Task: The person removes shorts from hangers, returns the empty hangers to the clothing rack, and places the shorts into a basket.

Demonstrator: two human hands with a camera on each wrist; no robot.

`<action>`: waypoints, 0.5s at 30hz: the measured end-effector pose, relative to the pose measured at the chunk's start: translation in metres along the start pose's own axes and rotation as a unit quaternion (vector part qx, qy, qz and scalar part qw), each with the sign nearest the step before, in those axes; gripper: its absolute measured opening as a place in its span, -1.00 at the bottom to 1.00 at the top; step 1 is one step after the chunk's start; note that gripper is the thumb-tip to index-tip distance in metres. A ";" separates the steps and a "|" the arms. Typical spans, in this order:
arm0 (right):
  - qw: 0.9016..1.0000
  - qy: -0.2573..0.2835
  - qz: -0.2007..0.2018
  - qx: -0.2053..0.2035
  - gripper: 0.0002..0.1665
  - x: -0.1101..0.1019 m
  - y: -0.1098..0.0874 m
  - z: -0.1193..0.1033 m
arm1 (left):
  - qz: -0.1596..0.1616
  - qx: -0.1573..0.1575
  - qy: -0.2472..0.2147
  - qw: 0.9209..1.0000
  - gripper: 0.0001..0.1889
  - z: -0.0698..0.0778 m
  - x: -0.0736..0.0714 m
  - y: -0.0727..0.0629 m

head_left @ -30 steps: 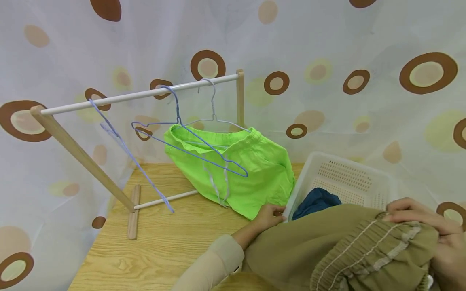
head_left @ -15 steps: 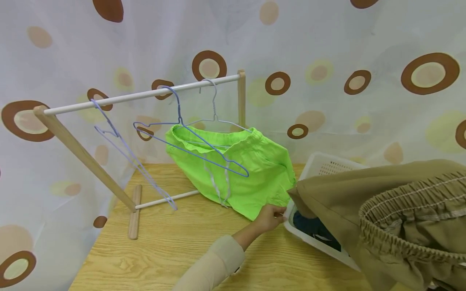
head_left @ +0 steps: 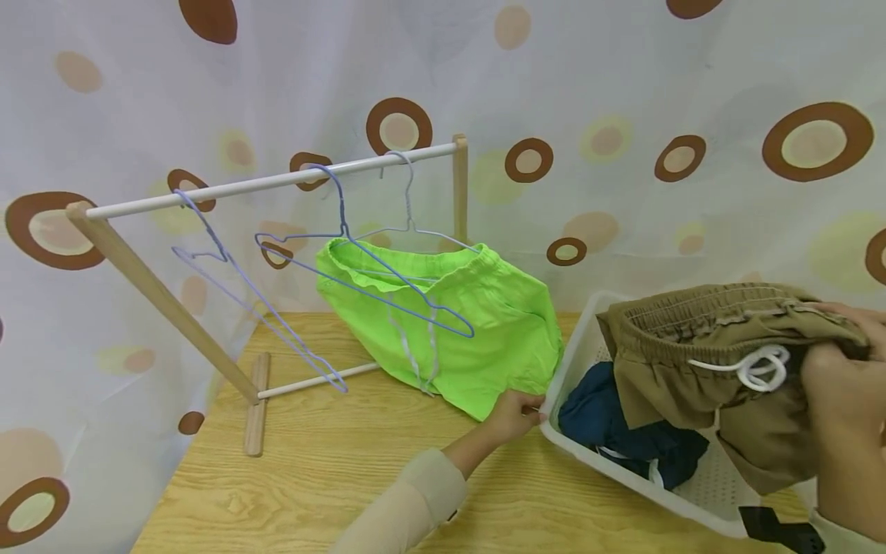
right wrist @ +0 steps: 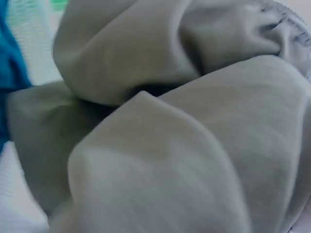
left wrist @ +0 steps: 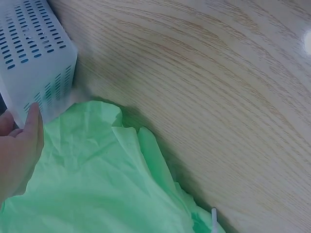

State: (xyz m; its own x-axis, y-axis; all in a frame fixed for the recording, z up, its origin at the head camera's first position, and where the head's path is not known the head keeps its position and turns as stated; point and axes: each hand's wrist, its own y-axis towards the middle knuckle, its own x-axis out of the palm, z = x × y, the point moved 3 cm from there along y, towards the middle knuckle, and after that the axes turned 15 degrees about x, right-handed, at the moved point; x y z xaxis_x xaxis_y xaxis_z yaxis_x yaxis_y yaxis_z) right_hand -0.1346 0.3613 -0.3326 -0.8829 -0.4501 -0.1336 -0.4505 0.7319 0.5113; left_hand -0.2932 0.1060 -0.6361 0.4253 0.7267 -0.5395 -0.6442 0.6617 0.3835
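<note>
My left hand (head_left: 514, 415) pinches the rim of the white plastic basket (head_left: 623, 477) at its left corner. In the left wrist view its fingers lie against the basket's slotted wall (left wrist: 36, 43), just over the green cloth. My right hand (head_left: 841, 392) grips brown drawstring shorts (head_left: 664, 385) by the waistband, above the basket's right part. Their elastic waist gapes, and a white cord loops at the front. Folds of the shorts (right wrist: 160, 160) fill the right wrist view and hide the fingers. A dark blue garment (head_left: 602, 408) lies crumpled inside the basket.
Left of the basket stands a rack with a white rail (head_left: 270, 181) and wooden posts. Bright green shorts (head_left: 484, 331) hang there on a pale hanger (head_left: 410, 200). Two bare blue-violet hangers (head_left: 342, 208) hang nearer. A wooden table (head_left: 332, 469) is below, a patterned curtain behind.
The brown shorts swung right with my right hand, then came back over the basket, their drawstring side now showing. The blue garment is uncovered. My left hand stays at the rim.
</note>
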 end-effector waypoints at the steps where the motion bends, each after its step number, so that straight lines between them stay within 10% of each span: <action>1: 1.000 -0.021 0.010 0.010 -0.54 0.009 0.001 0.005 | -0.003 -0.013 -0.009 1.000 -0.65 0.011 -0.006 -0.001; 8: 0.997 -0.067 -0.005 0.031 -0.64 0.071 -0.001 0.054 | 0.022 -0.094 -0.061 0.993 -0.71 0.112 -0.057 -0.009; 15: 0.983 -0.136 -0.092 0.078 -0.52 0.108 -0.016 0.101 | 0.012 -0.101 -0.063 0.993 -0.69 0.123 -0.059 -0.006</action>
State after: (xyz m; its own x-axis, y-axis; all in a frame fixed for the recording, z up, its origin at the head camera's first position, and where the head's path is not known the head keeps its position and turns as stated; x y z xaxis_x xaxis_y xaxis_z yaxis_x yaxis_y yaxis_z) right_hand -0.2365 0.3527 -0.4406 -0.7776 -0.4443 -0.4448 -0.6022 0.7296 0.3241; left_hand -0.2364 0.0817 -0.5144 0.4765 0.7675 -0.4288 -0.7641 0.6028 0.2298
